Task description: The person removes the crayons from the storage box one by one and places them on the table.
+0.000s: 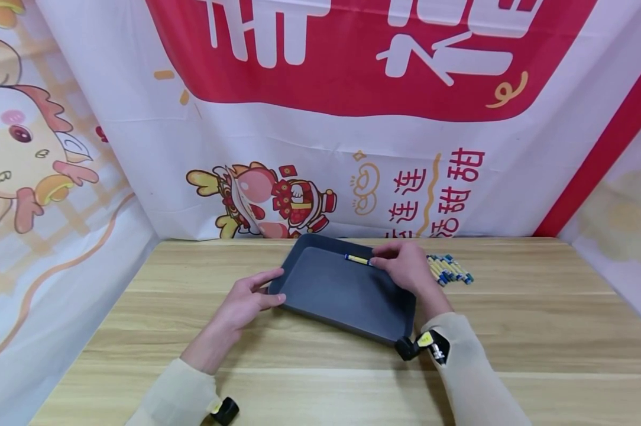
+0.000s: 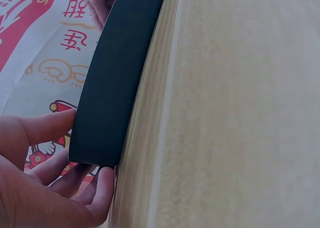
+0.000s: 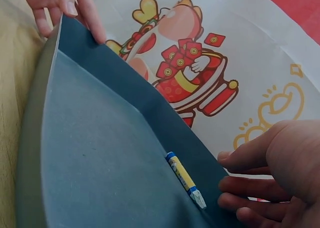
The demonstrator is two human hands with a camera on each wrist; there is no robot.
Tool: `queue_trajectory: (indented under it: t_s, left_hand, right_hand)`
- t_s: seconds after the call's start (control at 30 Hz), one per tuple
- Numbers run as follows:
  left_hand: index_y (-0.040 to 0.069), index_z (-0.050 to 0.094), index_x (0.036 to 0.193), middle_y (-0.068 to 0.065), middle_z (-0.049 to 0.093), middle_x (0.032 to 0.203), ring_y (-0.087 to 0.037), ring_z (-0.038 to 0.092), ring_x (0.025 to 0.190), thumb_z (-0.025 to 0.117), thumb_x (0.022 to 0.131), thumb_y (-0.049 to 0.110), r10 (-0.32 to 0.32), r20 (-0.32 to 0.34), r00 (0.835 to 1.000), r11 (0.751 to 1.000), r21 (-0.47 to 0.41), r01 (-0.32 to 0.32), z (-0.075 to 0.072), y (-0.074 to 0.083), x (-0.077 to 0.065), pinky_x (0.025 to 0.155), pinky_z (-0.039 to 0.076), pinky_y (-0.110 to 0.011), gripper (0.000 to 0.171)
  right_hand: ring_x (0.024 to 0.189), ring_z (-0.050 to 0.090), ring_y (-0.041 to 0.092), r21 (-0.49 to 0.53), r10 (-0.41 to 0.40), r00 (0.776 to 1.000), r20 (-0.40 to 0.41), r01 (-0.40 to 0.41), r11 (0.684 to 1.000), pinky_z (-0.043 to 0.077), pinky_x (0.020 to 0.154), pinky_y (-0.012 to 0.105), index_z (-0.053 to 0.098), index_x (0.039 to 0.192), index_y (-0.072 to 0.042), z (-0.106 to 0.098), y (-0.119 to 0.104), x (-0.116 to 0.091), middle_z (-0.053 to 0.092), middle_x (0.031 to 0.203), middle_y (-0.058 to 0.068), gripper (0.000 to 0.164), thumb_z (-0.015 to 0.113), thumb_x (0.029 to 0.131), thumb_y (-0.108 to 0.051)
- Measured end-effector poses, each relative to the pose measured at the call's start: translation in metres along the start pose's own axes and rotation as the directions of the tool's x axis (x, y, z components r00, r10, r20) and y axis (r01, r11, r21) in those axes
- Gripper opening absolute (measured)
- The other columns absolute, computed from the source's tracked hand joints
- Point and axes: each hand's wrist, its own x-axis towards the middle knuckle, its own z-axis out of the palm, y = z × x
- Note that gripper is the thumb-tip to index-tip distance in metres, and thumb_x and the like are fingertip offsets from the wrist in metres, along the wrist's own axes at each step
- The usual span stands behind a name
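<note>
A shallow dark grey tray [image 1: 342, 290] lies at a slant over the table. My left hand [image 1: 248, 299] grips its left end. In the left wrist view the thumb [image 2: 52, 125] is at the rim and the other fingers reach around the lower edge. A yellow crayon with blue ends [image 3: 185, 178] lies inside, along the tray's far wall. Beside it my right hand [image 1: 402, 266] hovers at the far right rim, thumb and fingers apart. In the right wrist view its fingertips [image 3: 227, 200] are close to the wall, with the crayon apart from them.
Several more yellow and blue crayons [image 1: 448, 269] lie on the wooden table [image 1: 538, 331], just right of the tray. Behind the table hangs a printed white and red cloth [image 1: 352, 136]. Another printed cloth [image 1: 49, 236] hangs on the left.
</note>
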Motion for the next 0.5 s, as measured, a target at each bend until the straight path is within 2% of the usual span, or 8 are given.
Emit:
queue_trajectory:
  t_s: [0.17, 0.5]
  left_hand:
    - [0.022, 0.059, 0.153, -0.011, 0.038, 0.172, -0.038, 0.038, 0.156, 0.075, 0.097, 0.011, 0.000, -0.001, 1.000, 1.000, 0.000, 0.000, 0.0000, -0.0005, 0.0000, 0.128, 0.033, -0.061, 0.059]
    - [0.021, 0.060, 0.152, -0.012, 0.041, 0.170, -0.039, 0.036, 0.158, 0.077, 0.096, 0.011, 0.008, -0.010, 1.000, 1.000, -0.002, -0.008, -0.0004, -0.0012, 0.0005, 0.130, 0.027, -0.061, 0.060]
  right_hand:
    - [0.112, 0.070, 0.030, -0.009, -0.019, 1.000, 0.023, 0.019, 1.000, 0.054, 0.103, 0.050, 0.080, 0.123, -0.012, 0.0040, -0.0032, 0.0045, 0.078, 0.123, 0.013, 0.026, 0.075, 0.099, -0.023]
    - [0.108, 0.069, 0.028, 0.001, -0.010, 0.999, 0.052, 0.010, 1.000, 0.057, 0.100, 0.048, 0.080, 0.122, -0.012, 0.0091, -0.0032, 0.0066, 0.077, 0.122, 0.012, 0.024, 0.074, 0.099, -0.017]
